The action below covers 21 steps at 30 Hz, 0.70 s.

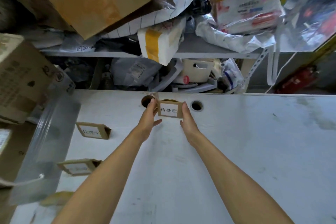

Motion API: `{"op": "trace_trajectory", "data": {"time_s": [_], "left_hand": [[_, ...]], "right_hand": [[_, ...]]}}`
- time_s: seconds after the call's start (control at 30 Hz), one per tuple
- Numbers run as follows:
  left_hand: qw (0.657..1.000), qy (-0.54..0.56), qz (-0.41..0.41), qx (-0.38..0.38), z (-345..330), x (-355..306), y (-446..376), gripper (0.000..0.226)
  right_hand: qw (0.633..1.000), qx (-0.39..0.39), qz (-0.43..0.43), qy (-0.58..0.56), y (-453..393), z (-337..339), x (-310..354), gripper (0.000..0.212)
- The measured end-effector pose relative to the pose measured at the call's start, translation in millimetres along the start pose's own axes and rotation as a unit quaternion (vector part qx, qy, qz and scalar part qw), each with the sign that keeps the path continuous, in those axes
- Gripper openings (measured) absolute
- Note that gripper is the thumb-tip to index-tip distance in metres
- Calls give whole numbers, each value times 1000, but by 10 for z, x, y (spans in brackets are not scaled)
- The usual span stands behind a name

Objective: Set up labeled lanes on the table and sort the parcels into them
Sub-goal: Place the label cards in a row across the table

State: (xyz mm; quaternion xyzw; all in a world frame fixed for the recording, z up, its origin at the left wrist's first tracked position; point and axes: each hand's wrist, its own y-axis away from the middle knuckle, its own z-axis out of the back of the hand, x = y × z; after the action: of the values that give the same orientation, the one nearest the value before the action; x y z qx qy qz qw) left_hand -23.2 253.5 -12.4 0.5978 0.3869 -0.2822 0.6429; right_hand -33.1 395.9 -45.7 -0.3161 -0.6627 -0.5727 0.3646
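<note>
A small folded cardboard sign [169,109] with a white label of three printed characters stands at the far edge of the white table [236,151], between two round cable holes. My left hand [149,120] touches its left side with straight fingers. My right hand [188,121] lies flat against its right side. Two more cardboard label signs stand along the table's left side, one [93,130] further back and one [78,166] nearer. A third [56,198], blurred, sits at the near left.
Behind the table a grey metal shelf [200,53] holds piled parcels: a big cardboard box [94,0], a white foam parcel with yellow tape [160,43], plastic mailer bags [245,5]. Cartons [20,78] stack at the left. Cable holes [196,105] pierce the tabletop.
</note>
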Motion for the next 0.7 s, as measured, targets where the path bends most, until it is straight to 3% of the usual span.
{"op": "trace_trajectory", "data": {"time_s": [0.1,0.2,0.33,0.4,0.47,0.57,0.7], "left_hand": [[1000,-6,-1,6,19,8,-34,35],[1000,-9,-12,10,69,21,-44,34],[998,-38,-40,10,221,-16,60,51],[994,-72,-75,-17,378,-61,171,53],[979,-142,-127,-73,620,-86,288,51],[929,-257,-191,-183,1105,-69,467,52],[903,-269,-180,-281,1765,70,581,53]], "right_hand": [[1000,8,-3,3,-27,-16,-45,105],[999,-36,8,-3,49,-58,58,77],[971,-229,64,30,279,-147,72,52],[957,-253,113,85,484,-334,31,44],[959,-213,131,130,604,-600,-53,40],[976,-119,95,158,719,-1054,-113,44],[985,5,22,173,807,-1643,-200,53]]}}
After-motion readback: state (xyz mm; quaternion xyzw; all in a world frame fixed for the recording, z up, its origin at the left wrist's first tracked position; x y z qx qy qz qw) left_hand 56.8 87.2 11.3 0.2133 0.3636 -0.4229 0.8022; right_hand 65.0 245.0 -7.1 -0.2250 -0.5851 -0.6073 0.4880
